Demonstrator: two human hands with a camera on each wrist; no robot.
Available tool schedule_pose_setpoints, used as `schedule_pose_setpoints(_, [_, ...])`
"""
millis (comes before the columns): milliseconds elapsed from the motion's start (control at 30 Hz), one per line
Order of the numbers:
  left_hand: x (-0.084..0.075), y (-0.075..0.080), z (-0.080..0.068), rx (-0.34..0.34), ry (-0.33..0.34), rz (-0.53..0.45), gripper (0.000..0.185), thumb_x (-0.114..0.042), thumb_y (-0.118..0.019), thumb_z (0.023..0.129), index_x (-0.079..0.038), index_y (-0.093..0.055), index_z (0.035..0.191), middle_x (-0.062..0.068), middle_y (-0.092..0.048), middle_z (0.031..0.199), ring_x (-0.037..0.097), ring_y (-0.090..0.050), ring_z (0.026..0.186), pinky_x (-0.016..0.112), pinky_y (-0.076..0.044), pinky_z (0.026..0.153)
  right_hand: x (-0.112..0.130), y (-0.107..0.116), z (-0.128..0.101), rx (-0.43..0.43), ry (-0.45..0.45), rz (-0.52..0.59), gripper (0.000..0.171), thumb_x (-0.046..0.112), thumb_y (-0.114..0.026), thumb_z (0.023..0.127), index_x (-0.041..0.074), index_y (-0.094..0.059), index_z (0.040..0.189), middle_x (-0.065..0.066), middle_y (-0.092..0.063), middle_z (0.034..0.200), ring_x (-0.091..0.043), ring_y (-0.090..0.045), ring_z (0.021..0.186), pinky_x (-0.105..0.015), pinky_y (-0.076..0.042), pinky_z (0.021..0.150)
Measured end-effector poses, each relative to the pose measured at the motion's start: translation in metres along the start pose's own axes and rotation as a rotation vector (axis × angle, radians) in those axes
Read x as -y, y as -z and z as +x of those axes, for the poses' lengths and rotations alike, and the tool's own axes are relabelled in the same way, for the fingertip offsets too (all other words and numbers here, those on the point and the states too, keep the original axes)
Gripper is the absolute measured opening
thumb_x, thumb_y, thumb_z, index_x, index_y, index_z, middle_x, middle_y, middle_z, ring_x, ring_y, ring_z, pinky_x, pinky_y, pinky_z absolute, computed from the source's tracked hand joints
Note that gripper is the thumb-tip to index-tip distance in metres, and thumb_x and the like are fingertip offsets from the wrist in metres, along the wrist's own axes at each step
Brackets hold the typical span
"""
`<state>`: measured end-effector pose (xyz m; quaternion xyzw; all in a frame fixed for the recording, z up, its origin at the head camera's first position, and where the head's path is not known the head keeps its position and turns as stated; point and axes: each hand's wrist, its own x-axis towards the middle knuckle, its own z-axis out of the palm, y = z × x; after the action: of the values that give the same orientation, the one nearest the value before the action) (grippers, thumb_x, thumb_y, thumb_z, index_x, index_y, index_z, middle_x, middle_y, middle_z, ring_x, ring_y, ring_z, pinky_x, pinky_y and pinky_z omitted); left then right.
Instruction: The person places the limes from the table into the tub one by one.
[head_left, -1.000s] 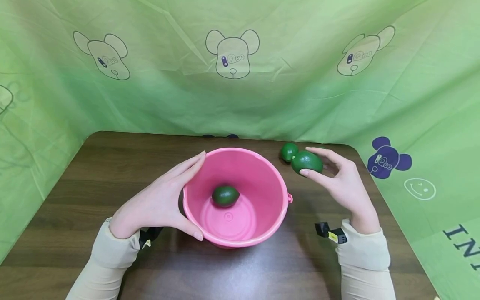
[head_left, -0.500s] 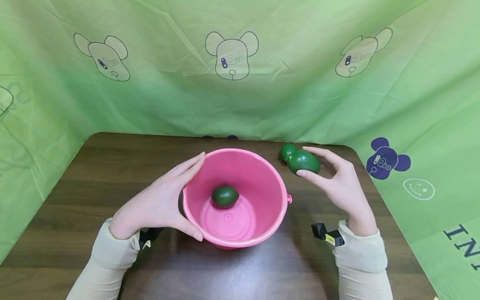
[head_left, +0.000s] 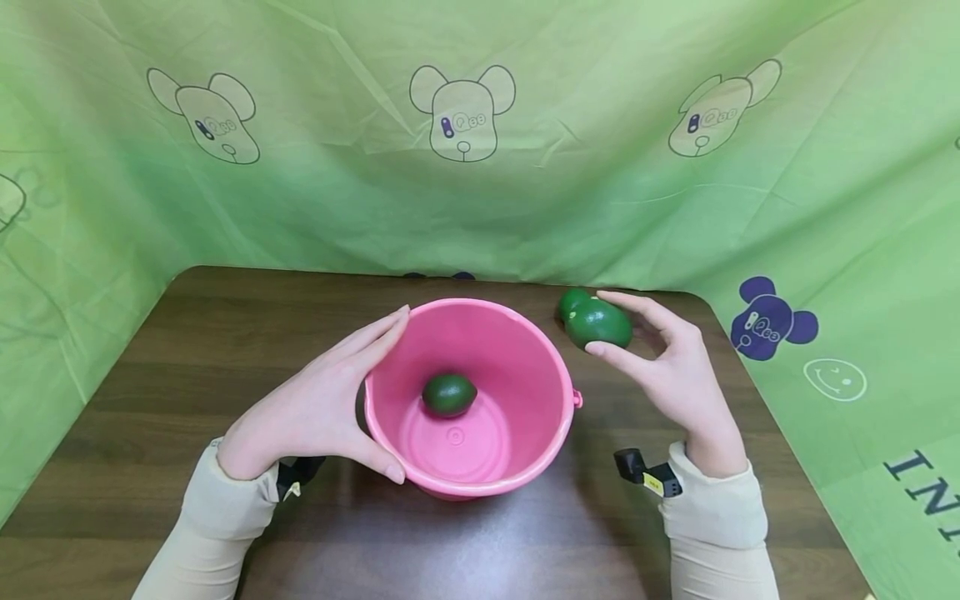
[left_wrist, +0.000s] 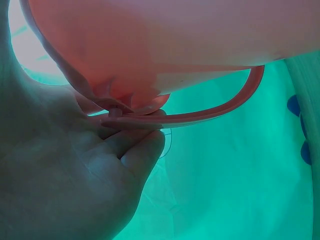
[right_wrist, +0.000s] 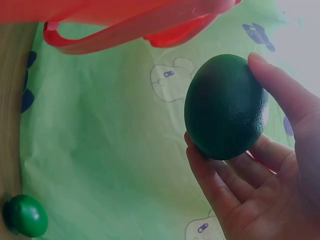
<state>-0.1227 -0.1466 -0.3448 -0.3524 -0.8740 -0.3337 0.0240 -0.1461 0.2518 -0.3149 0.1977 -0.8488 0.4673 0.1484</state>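
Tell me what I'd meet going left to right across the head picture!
Left grip → pink bucket → held green fruit → right grip → purple mouse print → smiley face.

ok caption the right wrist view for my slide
Right hand grips green fruit, pink bucket at top, second fruit lower left.

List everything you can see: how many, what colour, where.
Table: one, brown, lower head view
Cloth: count unclear, green, printed, behind the table
Bucket: one, pink, with handle, centre of head view
Fruits: three, green; one in the bucket, one on the table, one in the right hand
Wrist cameras: two, black, one per wrist
Sleeves: two, off-white, bottom of head view
Left hand: one, bare, at the bucket's rim
Right hand: one, bare, holding a fruit
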Motion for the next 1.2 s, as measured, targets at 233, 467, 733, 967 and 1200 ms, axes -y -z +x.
schedule_pose_setpoints(233, [0.000,0.000,0.000,-0.004,-0.005,-0.008,0.149,-0.069,-0.094,0.050,-0.020,-0.012,0.165,-0.010,-0.008,0.168,0.015,-0.018,0.151,0.046,-0.031,0.115,0.028,-0.004,0.000,0.009,0.041,0.045,0.058,-0.011,-0.080,0.082,0.005,-0.065,0.135,-0.011,-0.066,0.129,-0.014,-0.064,0.110,-0.025,-0.049,0.096])
schedule_pose_setpoints(467, [0.000,0.000,0.001,0.002,-0.003,-0.003,0.147,-0.076,-0.088,0.052,-0.020,-0.012,0.165,-0.010,-0.008,0.168,0.015,-0.017,0.151,0.046,-0.032,0.115,0.033,-0.008,-0.002,0.014,0.074,0.073,0.060,-0.014,-0.081,0.079,0.003,-0.065,0.135,-0.012,-0.066,0.129,-0.016,-0.064,0.109,-0.026,-0.051,0.094])
schedule_pose_setpoints(733, [0.001,-0.001,0.000,0.003,0.001,-0.006,0.147,-0.077,-0.087,0.052,-0.020,-0.012,0.165,-0.010,-0.008,0.168,0.015,-0.017,0.151,0.047,-0.032,0.115,0.023,-0.010,-0.003,0.020,0.085,0.084,0.063,-0.016,-0.081,0.077,0.002,-0.064,0.135,-0.012,-0.065,0.129,-0.016,-0.064,0.108,-0.025,-0.052,0.092])
schedule_pose_setpoints(967, [0.001,-0.001,0.000,0.001,-0.004,-0.012,0.147,-0.078,-0.086,0.052,-0.020,-0.012,0.165,-0.010,-0.008,0.168,0.015,-0.017,0.151,0.046,-0.032,0.115,0.013,-0.011,-0.006,0.031,0.100,0.104,0.068,-0.015,-0.084,0.074,0.009,-0.066,0.136,-0.008,-0.064,0.131,-0.021,-0.063,0.111,-0.029,-0.051,0.095])
schedule_pose_setpoints(1200, [0.001,-0.001,0.000,-0.002,-0.007,-0.020,0.148,-0.073,-0.090,0.051,-0.019,-0.013,0.165,-0.009,-0.008,0.168,0.015,-0.017,0.151,0.047,-0.031,0.115,0.020,-0.013,-0.008,0.055,0.116,0.124,0.070,-0.015,-0.086,0.072,0.010,-0.067,0.135,-0.005,-0.065,0.130,-0.027,-0.060,0.115,-0.034,-0.050,0.098])
